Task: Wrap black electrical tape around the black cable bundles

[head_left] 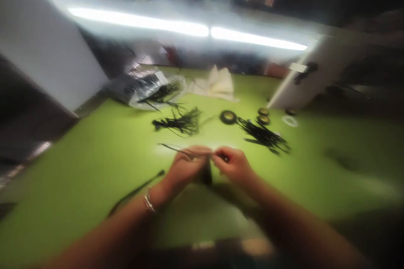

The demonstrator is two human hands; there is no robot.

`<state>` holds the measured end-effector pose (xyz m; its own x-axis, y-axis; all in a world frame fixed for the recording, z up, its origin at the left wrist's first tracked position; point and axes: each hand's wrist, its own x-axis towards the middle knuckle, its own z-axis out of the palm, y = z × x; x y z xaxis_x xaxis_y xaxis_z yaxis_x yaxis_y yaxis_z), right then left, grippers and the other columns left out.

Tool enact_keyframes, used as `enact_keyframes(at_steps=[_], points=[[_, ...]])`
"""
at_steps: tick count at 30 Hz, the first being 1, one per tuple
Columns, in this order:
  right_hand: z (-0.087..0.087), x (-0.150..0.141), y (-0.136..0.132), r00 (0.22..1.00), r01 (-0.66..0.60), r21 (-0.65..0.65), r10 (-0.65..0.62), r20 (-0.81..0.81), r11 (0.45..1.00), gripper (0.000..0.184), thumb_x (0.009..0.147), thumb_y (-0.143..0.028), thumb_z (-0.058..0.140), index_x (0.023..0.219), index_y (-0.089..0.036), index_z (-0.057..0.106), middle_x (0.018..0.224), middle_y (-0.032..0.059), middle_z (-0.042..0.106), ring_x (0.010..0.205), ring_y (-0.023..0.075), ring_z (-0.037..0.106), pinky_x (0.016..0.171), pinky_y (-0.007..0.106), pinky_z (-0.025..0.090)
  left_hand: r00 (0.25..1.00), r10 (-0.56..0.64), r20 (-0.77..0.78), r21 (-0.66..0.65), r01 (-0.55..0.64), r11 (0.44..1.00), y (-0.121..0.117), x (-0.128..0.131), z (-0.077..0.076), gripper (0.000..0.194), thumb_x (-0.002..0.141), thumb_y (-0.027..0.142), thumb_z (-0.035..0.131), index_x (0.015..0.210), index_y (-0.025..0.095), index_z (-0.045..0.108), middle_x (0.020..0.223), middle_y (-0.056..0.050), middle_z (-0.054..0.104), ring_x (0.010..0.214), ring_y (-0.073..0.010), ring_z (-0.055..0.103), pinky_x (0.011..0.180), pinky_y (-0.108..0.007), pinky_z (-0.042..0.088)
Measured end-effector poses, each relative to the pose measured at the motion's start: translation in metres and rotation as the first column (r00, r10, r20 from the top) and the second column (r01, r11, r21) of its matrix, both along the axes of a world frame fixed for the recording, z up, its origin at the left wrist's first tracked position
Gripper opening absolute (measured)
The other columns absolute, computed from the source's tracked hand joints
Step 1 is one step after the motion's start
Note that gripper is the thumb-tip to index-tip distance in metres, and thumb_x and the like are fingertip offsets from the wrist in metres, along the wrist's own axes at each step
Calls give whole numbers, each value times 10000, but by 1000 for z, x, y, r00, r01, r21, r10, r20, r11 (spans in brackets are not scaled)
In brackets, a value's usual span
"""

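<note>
Left hand (191, 163) and right hand (232, 161), close together, pinch wire (172, 148) between bundle (179, 122) and near edge of table (186, 222).

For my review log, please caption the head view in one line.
Left hand holding a thin black strand, right hand close beside it, above a green tabletop, black bundles beyond.

Hands (189, 164) (232, 162) curled close together

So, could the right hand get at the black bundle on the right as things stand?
Probably yes: nothing visible stands between the right hand and the bundle, just beyond it. But it seems to be pinching the strand, so it might need to let go first.
</note>
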<state>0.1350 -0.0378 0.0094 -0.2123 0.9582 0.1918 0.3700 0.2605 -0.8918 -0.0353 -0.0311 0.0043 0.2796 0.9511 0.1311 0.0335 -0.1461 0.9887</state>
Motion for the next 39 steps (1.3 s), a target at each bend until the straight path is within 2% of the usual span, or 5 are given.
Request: enact_keyframes(at_steps=[6,14,26,32,39], points=[[-2,5,2,992,4,107,-17,126,994,107,798,-218,562,721,-201,634,668,-7,634,622,125,545,611,251,438,987,-31,155,-209,63,976,0,4,-2,222,716,304,711,869,155,772,823,-81,746,867,-246,655,768,-329,523],[5,9,7,989,-27,-261,-12,-146,965,180,823,-346,546,737,-188,551,601,-28,600,473,84,482,488,217,428,995,47,87,-498,3,867,0,8,-13,391,713,496,687,769,112,731,498,-35,617,387,-101,486,393,-209,339],[-3,-1,0,956,-25,-422,-102,-275,906,193,839,-335,521,710,-192,510,525,-61,489,448,74,459,407,176,375,991,2,-135,-193,-29,981,-1,0,-7,202,677,179,644,839,179,765,799,-34,740,757,-186,639,665,-240,481],[0,-4,-7,912,-20,-367,-133,-387,930,204,839,-366,536,718,-206,500,545,-65,461,477,82,464,439,190,391,1000,7,7,-401,-3,916,-1,3,-13,382,730,455,685,945,142,720,550,-5,624,388,-80,453,377,-197,333],[-3,-5,-6,944,3,-347,-118,-309,938,200,841,-331,518,694,-197,520,627,-38,540,553,98,509,510,209,431,989,20,148,-496,57,866,-1,6,-11,606,773,529,576,1237,140,548,657,-16,617,445,-103,523,389,-198,374]])
